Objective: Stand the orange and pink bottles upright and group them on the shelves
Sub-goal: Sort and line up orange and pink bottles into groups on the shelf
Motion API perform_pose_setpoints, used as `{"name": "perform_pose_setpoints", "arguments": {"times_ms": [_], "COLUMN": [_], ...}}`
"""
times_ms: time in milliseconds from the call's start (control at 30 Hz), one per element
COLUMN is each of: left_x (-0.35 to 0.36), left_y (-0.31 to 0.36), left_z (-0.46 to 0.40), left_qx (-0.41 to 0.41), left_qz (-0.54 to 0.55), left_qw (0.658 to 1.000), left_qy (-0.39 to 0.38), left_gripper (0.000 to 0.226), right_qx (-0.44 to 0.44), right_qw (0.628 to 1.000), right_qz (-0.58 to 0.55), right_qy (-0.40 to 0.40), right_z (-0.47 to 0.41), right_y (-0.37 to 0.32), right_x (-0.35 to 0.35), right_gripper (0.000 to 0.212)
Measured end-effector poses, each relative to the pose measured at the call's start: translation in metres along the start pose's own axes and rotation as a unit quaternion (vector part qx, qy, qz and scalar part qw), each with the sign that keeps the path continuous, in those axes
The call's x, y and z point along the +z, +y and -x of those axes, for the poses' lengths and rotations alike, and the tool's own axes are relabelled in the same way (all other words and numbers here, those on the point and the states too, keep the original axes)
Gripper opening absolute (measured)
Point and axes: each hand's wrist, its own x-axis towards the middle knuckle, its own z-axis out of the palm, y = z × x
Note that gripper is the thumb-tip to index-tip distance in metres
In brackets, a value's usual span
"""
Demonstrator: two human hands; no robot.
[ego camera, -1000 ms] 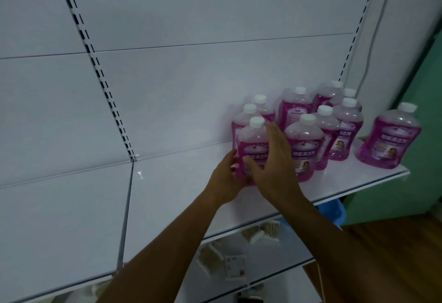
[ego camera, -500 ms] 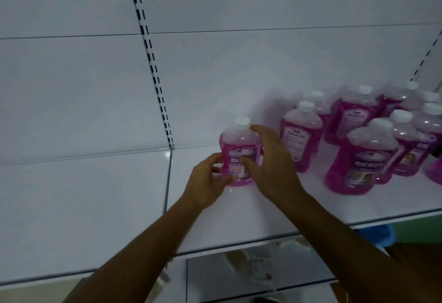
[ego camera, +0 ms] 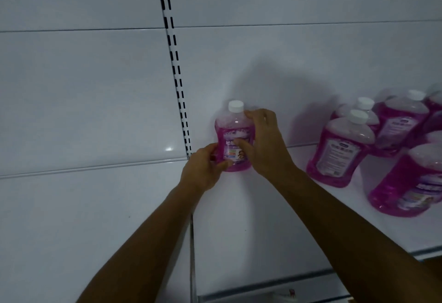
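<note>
Pink bottle (ego camera: 234, 138) with white screw cap (ego camera: 235, 106) and printed label, upright at the back of the white shelf (ego camera: 251, 219), close against the back panel (ego camera: 275, 63) and just right of the slotted upright (ego camera: 175, 68). Held from both sides: left hand (ego camera: 203, 170) curled round the lower left edge, thumb across the base of the label; right hand (ego camera: 265, 144) wrapped round the right flank, thumb lying on the label, index finger reaching up to the shoulder just under the cap. Whether the base rests on the shelf or sits just above it, impossible to tell. Both forearms stretched in from the lower edge of the view.

Well apart to the right, a cluster of pink bottles (ego camera: 397, 140) with white caps, all upright, packed close together and running out of the right edge; nearest one (ego camera: 339, 152) turned to show its back label. Bare shelf between the held bottle and that cluster. Below the front lip, a lower shelf level (ego camera: 287, 293) with a small unclear item.
</note>
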Motion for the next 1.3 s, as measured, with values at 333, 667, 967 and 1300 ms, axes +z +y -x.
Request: {"name": "perform_pose_setpoints", "arguments": {"times_ms": [333, 667, 967, 1300], "left_x": [0.012, 0.051, 0.144, 0.093], "left_y": [0.004, 0.068, 0.109, 0.103], "left_z": [-0.002, 0.018, -0.021, 0.021], "left_qx": [-0.020, 0.124, 0.005, 0.043], "left_qz": [-0.113, -0.011, 0.182, 0.228], "left_qw": [0.992, 0.988, 0.967, 0.959], "left_qy": [0.048, 0.092, -0.177, -0.161], "left_gripper": [0.044, 0.027, 0.092, 0.035], "right_qx": [0.011, -0.105, 0.089, 0.070], "right_qw": [1.000, 0.980, 0.978, 0.998], "right_qz": [-0.024, 0.114, 0.155, -0.010], "right_qy": [0.017, 0.127, 0.106, -0.005], "right_z": [-0.010, 0.018, 0.047, 0.042], "right_y": [0.010, 0.012, 0.067, 0.070], "right_x": [0.007, -0.063, -0.135, -0.139], "right_gripper": [0.060, 0.064, 0.079, 0.075]}}
